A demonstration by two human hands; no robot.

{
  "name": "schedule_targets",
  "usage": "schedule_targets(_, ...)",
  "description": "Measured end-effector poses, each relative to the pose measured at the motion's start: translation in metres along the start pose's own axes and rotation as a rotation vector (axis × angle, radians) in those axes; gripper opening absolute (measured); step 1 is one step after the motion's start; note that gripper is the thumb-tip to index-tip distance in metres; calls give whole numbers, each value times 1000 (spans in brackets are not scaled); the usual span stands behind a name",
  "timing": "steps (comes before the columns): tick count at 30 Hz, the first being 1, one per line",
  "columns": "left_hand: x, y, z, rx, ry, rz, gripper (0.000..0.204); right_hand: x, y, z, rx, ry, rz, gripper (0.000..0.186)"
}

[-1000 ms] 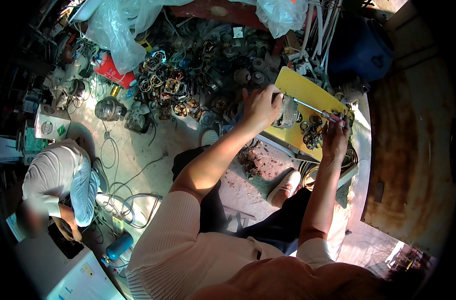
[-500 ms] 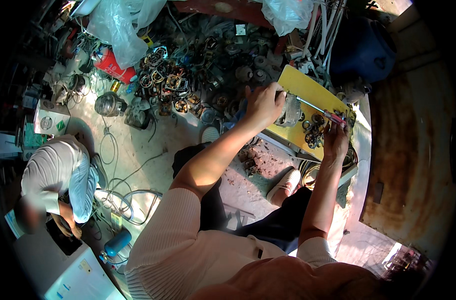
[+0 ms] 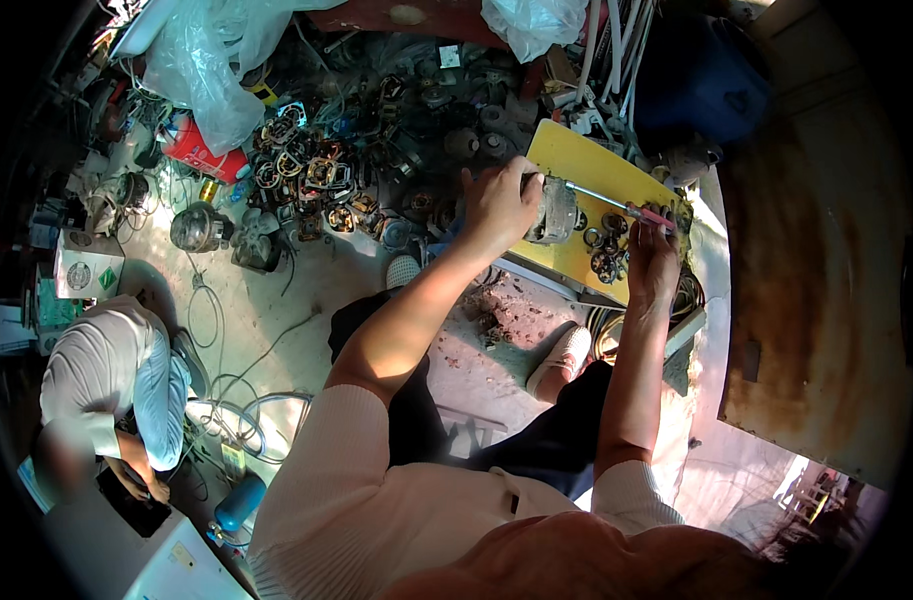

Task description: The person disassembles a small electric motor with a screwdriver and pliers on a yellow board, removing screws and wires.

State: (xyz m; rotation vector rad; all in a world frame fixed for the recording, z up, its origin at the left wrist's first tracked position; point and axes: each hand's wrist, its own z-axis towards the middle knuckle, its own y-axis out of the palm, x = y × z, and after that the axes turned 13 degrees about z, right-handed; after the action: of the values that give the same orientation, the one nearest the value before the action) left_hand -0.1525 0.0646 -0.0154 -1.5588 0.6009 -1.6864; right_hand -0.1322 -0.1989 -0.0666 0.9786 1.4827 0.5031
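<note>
My left hand (image 3: 501, 208) is closed on a grey metal motor body (image 3: 554, 214) that sits at the left part of a yellow board (image 3: 566, 152). In my right hand (image 3: 656, 262) is a screwdriver (image 3: 600, 196) with a pinkish-red handle, wrapped by the fingers. Its long shaft points left, and its tip meets the right side of the motor body; exactly what it touches is too small to tell. Several dark rings (image 3: 606, 246), looking like bearings, lie on the board between my two hands.
Beyond the board lies a heap of old motor parts (image 3: 326, 175) and a blue drum (image 3: 716, 90). A rusty panel (image 3: 816, 300) stands at right. Cables (image 3: 241, 410) and a blue cylinder (image 3: 239, 503) lie at left, where another person (image 3: 116, 370) bends over a white appliance (image 3: 181, 565).
The whole scene has shifted slightly left in the view. Both hands keep nearly the same hold and place relative to the board, with the screwdriver still against the motor body.
</note>
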Motion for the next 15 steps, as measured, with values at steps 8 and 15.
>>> schedule_targets(8,-3,6,1,65,38,32,19,0,12,-9,27,-42,-31,31)
schedule_targets(15,-6,7,1,74,35,30,19,-1,29,-16,110,25,-17,27)
